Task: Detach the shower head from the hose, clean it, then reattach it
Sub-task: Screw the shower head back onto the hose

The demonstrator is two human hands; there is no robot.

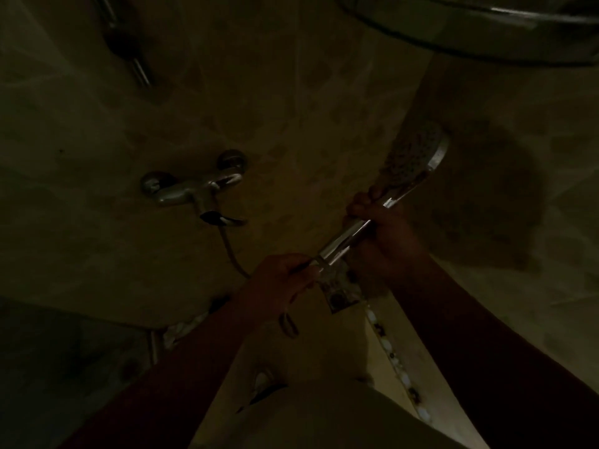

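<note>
The scene is very dim. A chrome shower head (416,157) with a dotted spray face points up to the right; its chrome handle (343,239) slants down to the left. My right hand (379,231) grips the handle just below the head. My left hand (282,283) pinches the hose end at the bottom of the handle. The hose (230,254) runs from under the wall tap down to my left hand, and a loop of it (288,324) hangs below that hand.
A chrome mixer tap (191,187) with a lever sits on the tiled wall to the left. A chrome rail with a dark holder (124,43) is at the top left. A curved chrome rim (486,30) crosses the top right. A pebble tile strip (392,354) runs down the right.
</note>
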